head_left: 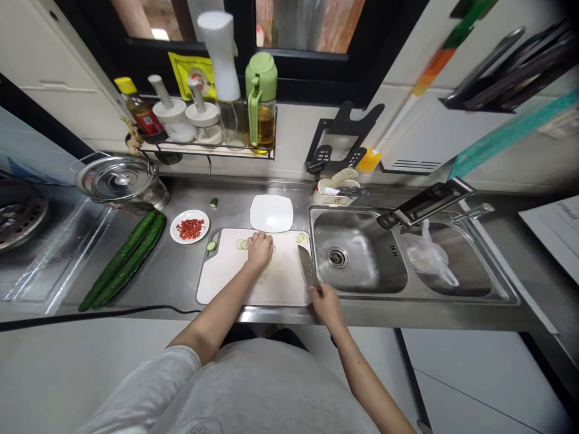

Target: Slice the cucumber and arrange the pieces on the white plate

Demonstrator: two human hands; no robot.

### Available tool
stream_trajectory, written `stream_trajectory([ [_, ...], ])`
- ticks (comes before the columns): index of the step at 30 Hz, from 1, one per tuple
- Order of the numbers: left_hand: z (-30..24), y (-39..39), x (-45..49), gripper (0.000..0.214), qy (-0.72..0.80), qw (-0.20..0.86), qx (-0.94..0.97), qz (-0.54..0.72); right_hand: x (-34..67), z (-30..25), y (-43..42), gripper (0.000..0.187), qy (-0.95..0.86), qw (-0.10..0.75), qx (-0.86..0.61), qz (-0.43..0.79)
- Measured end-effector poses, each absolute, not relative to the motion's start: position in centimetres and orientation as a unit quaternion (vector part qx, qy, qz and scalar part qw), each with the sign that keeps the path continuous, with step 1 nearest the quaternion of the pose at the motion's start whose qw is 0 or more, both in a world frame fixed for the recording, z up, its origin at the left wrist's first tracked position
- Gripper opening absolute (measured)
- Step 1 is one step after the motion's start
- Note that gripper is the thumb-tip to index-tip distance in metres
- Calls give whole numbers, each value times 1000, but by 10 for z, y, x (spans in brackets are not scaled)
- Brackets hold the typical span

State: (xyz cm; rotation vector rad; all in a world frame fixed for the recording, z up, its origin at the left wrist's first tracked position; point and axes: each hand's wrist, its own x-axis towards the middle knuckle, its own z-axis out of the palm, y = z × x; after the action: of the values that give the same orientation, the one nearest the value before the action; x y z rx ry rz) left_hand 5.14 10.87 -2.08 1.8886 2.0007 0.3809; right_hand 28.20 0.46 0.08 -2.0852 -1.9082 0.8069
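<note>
My left hand (259, 248) rests with fingers curled on cucumber slices (242, 244) at the far edge of the white cutting board (235, 277). My right hand (326, 303) grips the handle of a kitchen knife (307, 265), whose blade lies over the board's right edge, pointing away from me. Another slice (302, 238) lies at the board's far right corner, and one slice (211, 246) sits by its left handle slot. An empty white square plate (271, 213) stands just behind the board.
Two long cucumbers (129, 256) lie on the steel counter at left, beside a small plate of red bits (190, 227) and a cucumber end (213, 202). A lidded pot (120, 181) stands farther left. The double sink (362, 259) with a tap (425, 204) is at right.
</note>
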Motion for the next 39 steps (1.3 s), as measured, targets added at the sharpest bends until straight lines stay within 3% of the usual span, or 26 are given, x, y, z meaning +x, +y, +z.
stream_trajectory([
  [7, -17, 91, 34, 5, 738, 326, 555, 203, 280, -3, 8, 31, -661, 76, -697, 266],
  [12, -28, 51, 3, 12, 766, 387, 461, 227, 264, 5, 7, 26, -690, 4, -653, 312],
  [24, -28, 28, -21, 18, 791, 310, 499, 168, 201, 42, 3, 19, -787, -172, -528, 268],
  [39, -31, 35, -24, 16, 794, 301, 506, 149, 170, 43, -5, 25, -789, -201, -514, 271],
])
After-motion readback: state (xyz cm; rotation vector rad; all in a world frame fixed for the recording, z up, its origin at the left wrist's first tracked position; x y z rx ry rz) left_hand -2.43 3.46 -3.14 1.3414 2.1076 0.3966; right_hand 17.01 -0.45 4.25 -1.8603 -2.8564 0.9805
